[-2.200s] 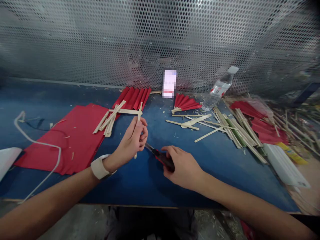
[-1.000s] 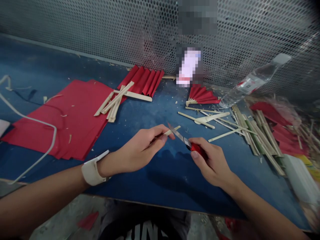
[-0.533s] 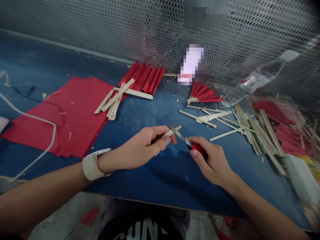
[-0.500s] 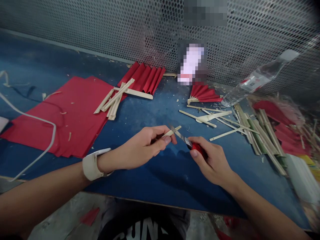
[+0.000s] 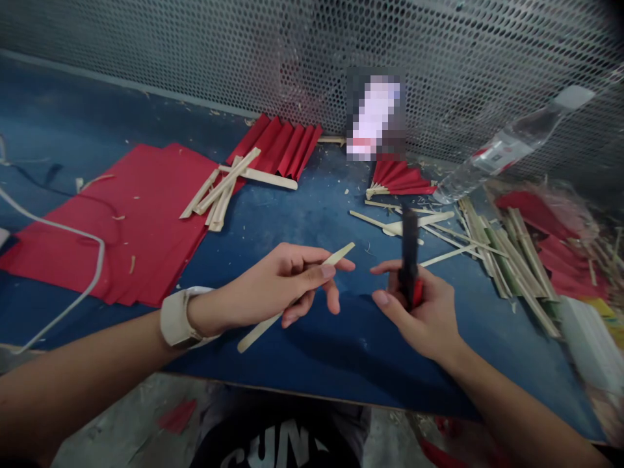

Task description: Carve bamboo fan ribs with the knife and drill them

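My left hand (image 5: pixel 292 283) pinches a thin pale bamboo strip (image 5: pixel 258 333) between thumb and fingers; one end points toward my right hand, the other sticks out below the palm. In my right hand (image 5: pixel 424 305) is a knife (image 5: pixel 410 244) with a red and dark handle, held upright and apart from the strip. Its blade looks dark and edge-on. Beyond the right hand lie several loose bamboo strips (image 5: pixel 429 224) and a small red folded fan (image 5: pixel 397 179) with pale ribs.
Red paper sheets (image 5: pixel 121 221) lie at left, with bamboo pieces (image 5: pixel 227 192) and pleated red paper (image 5: pixel 277 146) behind. A clear bottle (image 5: pixel 507 153) leans at the mesh wall (image 5: pixel 209 58), near a blurred-out phone-like shape (image 5: pixel 374 117). Split bamboo (image 5: pixel 517 260) is at right; a white cable (image 5: pixel 73 231) at left.
The knife has come away from the strip and turned upright as my right hand moved slightly right. My left fingers have loosened and spread, showing the strip's lower end.
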